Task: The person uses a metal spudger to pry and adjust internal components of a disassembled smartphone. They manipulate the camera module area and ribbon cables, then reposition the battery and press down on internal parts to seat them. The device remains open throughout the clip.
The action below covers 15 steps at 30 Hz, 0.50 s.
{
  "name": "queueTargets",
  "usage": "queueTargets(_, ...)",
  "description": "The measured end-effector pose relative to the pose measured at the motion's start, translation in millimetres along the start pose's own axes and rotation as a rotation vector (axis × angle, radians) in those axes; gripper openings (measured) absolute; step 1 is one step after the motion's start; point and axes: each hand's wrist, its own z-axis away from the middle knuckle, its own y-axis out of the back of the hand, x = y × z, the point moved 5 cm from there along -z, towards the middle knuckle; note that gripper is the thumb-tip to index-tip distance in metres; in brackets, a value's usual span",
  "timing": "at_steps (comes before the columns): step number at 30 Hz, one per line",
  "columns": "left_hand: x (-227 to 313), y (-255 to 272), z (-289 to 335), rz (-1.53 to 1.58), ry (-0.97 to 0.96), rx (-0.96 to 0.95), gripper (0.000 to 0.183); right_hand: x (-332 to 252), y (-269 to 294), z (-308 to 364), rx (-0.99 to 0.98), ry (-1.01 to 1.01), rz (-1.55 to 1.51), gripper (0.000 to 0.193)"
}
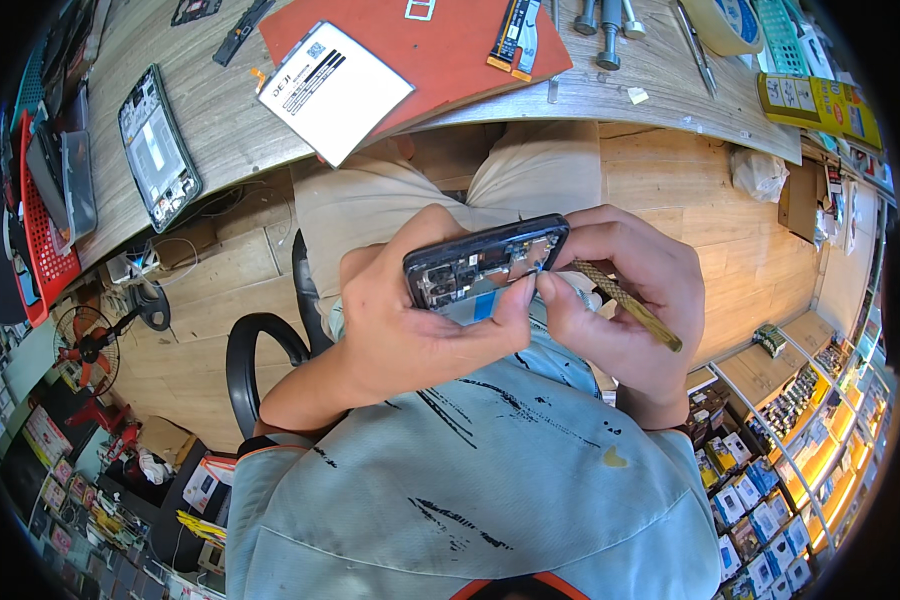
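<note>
My left hand (400, 325) is closed round an opened phone body (478, 264), held tilted above my lap with its inner circuit parts showing. The left thumb presses along its lower edge. My right hand (610, 345) grips the phone's right end, thumb and fingertip pinched close to the left thumb at the edge. Across the right fingers lies a slim brass-coloured tool with a knurled handle (635, 306); its working end is hidden. Between the thumbs, whatever small part they may pinch is too small to make out. A blue strip (484, 305) shows at the phone's lower side.
On the wooden bench, a white phone battery (335, 95) lies on an orange-red pad (450, 50). Another opened phone (158, 150) rests to the left, beside a red basket (55, 262). Screwdrivers (608, 40), tweezers (697, 45) and a yellow can (815, 103) are at the right.
</note>
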Motion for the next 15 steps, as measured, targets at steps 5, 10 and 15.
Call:
queueTargets(5,-0.1,0.1,-2.2,0.032,0.03,0.003,0.028,1.5,-0.9,-1.4,-0.003,-0.009,-0.008,0.017)
queueTargets(10,-5.0,-1.4,1.0,0.098,0.082,0.032,0.028,-0.9,-0.9,-3.0,-0.014,0.016,0.003,0.017)
queueTargets(15,-6.0,0.6,0.1,0.11,0.091,0.038,0.028,-3.4,-0.2,-4.8,-0.026,0.031,0.027,0.015)
